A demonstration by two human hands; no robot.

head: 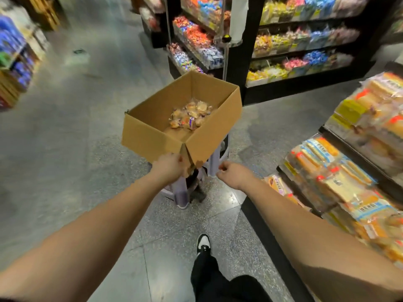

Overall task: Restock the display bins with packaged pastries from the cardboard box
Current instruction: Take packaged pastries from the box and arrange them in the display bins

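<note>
An open cardboard box (152,136) sits tilted on a pale plastic stool (181,192) in the aisle. Inside it, a small heap of clear-wrapped pastries (192,115) lies toward the far right side. My left hand (169,165) grips the box's near bottom corner, where the cardboard is torn. My right hand (234,173) hovers just right of that corner with its fingers loosely curled and nothing in it. The display bins (340,171) on my right are stacked with packaged pastries and cakes.
Black shelving (250,68) with bins of coloured candy stands behind the box. A pole with a white roll (238,16) rises beside it. More shelves line the far left (15,62). My leg and shoe (202,245) are below on the speckled floor.
</note>
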